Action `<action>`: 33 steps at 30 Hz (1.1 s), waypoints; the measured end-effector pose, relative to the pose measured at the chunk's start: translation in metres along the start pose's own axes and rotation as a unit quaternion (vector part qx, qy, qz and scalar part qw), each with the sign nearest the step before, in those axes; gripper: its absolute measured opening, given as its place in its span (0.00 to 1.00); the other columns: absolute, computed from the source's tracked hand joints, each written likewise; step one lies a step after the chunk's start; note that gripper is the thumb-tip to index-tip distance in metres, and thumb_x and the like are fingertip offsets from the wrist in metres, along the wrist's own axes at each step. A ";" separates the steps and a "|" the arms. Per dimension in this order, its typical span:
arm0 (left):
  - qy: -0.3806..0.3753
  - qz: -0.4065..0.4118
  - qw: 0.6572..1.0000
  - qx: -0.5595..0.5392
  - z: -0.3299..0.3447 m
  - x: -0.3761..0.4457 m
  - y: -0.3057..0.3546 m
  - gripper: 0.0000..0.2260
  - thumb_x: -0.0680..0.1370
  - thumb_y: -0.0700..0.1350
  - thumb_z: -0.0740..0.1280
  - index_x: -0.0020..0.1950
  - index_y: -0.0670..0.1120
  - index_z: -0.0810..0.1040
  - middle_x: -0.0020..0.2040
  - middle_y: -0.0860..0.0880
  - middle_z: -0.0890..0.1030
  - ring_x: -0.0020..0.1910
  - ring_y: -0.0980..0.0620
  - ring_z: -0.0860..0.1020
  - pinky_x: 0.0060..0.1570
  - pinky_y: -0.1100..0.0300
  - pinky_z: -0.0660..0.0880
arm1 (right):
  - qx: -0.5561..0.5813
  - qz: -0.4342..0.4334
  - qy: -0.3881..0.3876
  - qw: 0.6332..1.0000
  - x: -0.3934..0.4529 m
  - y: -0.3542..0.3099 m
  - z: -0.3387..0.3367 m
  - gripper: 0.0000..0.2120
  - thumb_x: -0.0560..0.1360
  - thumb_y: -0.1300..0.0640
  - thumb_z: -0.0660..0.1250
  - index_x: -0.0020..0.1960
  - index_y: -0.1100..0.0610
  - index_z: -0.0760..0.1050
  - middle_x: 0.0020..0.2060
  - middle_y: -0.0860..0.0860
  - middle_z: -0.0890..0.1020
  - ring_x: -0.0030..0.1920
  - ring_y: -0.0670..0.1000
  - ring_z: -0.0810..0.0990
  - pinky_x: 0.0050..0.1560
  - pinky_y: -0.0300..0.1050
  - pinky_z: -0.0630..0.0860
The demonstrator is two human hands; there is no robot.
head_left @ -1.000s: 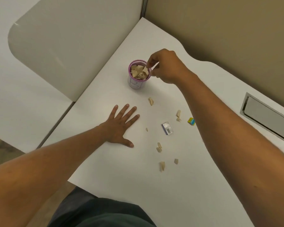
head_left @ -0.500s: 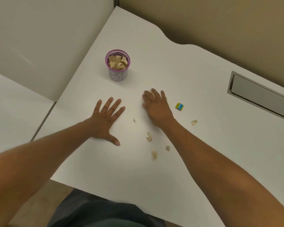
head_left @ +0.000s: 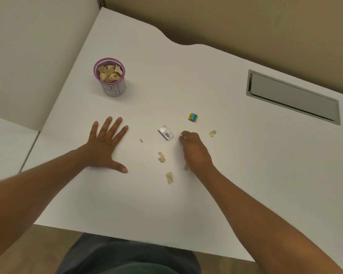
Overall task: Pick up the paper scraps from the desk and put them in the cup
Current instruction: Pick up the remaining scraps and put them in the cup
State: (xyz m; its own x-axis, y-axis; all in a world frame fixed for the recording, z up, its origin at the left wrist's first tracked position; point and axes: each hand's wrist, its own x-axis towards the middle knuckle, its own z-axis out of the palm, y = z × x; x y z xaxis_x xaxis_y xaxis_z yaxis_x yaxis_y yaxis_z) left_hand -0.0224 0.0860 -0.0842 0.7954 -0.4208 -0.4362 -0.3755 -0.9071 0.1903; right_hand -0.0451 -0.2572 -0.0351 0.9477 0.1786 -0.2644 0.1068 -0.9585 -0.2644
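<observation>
Several tan paper scraps (head_left: 161, 157) are scattered on the white desk (head_left: 226, 175), pointing various ways. One scrap (head_left: 185, 167) is half hidden beneath the curled right hand (head_left: 194, 150), whose grasp cannot be made out. The left hand (head_left: 105, 147) is laid flat, fingers spread. An upright purple-rimmed cup (head_left: 112, 80) is filled with scraps.

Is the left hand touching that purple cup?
Apart. In the head view the left hand lies flat on the desk, and a wide strip of bare desk shows between its fingertips and the cup.
</observation>
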 end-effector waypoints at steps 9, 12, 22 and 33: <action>-0.017 0.004 1.000 -0.003 -0.001 0.001 -0.001 0.69 0.54 0.90 0.57 0.82 0.58 0.30 0.83 0.54 0.28 0.83 0.45 0.30 0.69 0.50 0.16 | 0.120 0.121 0.174 0.970 -0.005 0.066 -0.020 0.19 0.82 0.61 0.58 0.72 0.60 0.74 0.72 0.58 0.74 0.74 0.60 0.68 0.77 0.52 0.64; -0.018 0.007 1.000 -0.005 -0.002 0.002 -0.001 0.69 0.54 0.89 0.58 0.82 0.58 0.30 0.83 0.54 0.28 0.83 0.45 0.29 0.68 0.51 0.14 | 0.162 0.162 0.060 0.972 -0.013 0.072 -0.010 0.27 0.86 0.49 0.54 0.81 0.59 0.56 0.81 0.54 0.58 0.82 0.55 0.53 0.81 0.49 0.51; 0.006 0.010 1.000 -0.016 0.001 0.001 -0.002 0.68 0.55 0.89 0.58 0.82 0.58 0.29 0.82 0.54 0.26 0.82 0.46 0.27 0.77 0.36 0.30 | 0.205 0.027 0.054 0.977 -0.062 0.018 0.026 0.26 0.84 0.45 0.58 0.81 0.46 0.56 0.80 0.41 0.60 0.80 0.41 0.57 0.78 0.42 0.59; 0.020 0.012 1.000 -0.008 0.003 0.000 -0.002 0.68 0.55 0.89 0.57 0.83 0.57 0.31 0.83 0.54 0.27 0.82 0.45 0.28 0.78 0.33 0.35 | 0.412 0.193 0.094 0.886 -0.051 -0.010 0.029 0.28 0.68 0.73 0.77 0.64 0.54 0.77 0.51 0.49 0.73 0.41 0.42 0.76 0.44 0.26 0.74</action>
State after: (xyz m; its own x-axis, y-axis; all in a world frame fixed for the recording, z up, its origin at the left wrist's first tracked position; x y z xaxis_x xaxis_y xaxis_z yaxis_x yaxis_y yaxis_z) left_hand -0.0230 0.0879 -0.0868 0.8050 -0.4428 -0.3950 -0.3881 -0.8964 0.2138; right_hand -0.1029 -0.2500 -0.0463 0.9077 -0.2401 -0.3443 -0.4178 -0.4388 -0.7955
